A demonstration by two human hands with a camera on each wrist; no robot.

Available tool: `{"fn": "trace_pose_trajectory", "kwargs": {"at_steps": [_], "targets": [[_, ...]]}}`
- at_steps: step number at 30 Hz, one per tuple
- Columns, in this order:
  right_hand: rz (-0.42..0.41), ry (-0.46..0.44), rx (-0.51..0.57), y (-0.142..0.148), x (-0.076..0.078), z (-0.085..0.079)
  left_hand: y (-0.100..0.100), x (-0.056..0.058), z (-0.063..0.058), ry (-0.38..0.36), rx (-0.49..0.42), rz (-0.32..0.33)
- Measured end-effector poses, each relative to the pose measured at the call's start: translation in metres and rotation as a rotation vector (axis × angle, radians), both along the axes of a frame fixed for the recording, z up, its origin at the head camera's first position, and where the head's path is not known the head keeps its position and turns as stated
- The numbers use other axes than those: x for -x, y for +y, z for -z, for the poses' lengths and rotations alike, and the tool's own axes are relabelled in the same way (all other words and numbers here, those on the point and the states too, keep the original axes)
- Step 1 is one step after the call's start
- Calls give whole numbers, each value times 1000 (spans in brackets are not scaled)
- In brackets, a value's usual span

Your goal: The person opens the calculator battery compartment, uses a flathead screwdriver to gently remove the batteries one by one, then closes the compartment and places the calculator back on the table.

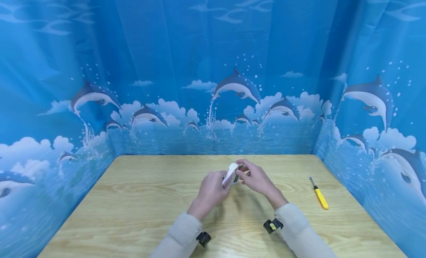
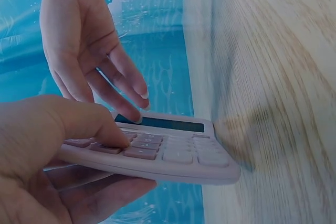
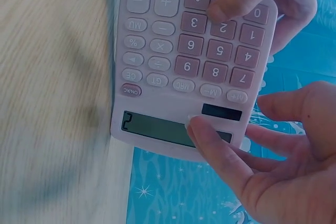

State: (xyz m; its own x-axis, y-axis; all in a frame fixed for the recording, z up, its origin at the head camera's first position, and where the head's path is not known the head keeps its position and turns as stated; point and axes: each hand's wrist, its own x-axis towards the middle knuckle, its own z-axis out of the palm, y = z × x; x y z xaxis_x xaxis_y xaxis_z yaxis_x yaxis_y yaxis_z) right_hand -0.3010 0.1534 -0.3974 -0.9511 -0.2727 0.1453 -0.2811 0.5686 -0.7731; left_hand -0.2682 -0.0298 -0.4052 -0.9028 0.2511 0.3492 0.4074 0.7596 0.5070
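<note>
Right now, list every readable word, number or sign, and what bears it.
Calculator, display:
"2"
Its keys:
"0"
"1"
"2"
"3"
"4"
"5"
"6"
"7"
"8"
"9"
"•"
"="
"+"
"−"
"×"
"÷"
"%"
"MU"
"CE"
"GT"
"MRC"
"M−"
"M+"
"ON/AC"
a triangle sign
Whatever the left hand or right hand covers is hidden.
Any text on the screwdriver is too small to read.

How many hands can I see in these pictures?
2. The left hand grips the pink calculator near its number keys; the right hand is at the calculator's display end, one finger crossing in front of the screen.
</note>
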Motion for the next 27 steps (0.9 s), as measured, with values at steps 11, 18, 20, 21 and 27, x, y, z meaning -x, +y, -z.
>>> {"fn": "trace_pose_trajectory", "kwargs": {"at_steps": [11, 18, 20, 21, 27], "targets": [[-6, 7, 4, 4, 1, 1, 1, -3, -2, 60, 111, 29], [65, -53, 36, 5, 2, -1, 4, -4, -2, 64, 157, 44], [102, -66, 43, 6, 2, -2, 5, -5, -1, 68, 164, 48], [119, -69, 44, 6, 2, -3, 6, -5, 0, 66, 163, 50], [187, -76, 10, 10, 2, -5, 8, -6, 1, 35, 159, 64]]}}
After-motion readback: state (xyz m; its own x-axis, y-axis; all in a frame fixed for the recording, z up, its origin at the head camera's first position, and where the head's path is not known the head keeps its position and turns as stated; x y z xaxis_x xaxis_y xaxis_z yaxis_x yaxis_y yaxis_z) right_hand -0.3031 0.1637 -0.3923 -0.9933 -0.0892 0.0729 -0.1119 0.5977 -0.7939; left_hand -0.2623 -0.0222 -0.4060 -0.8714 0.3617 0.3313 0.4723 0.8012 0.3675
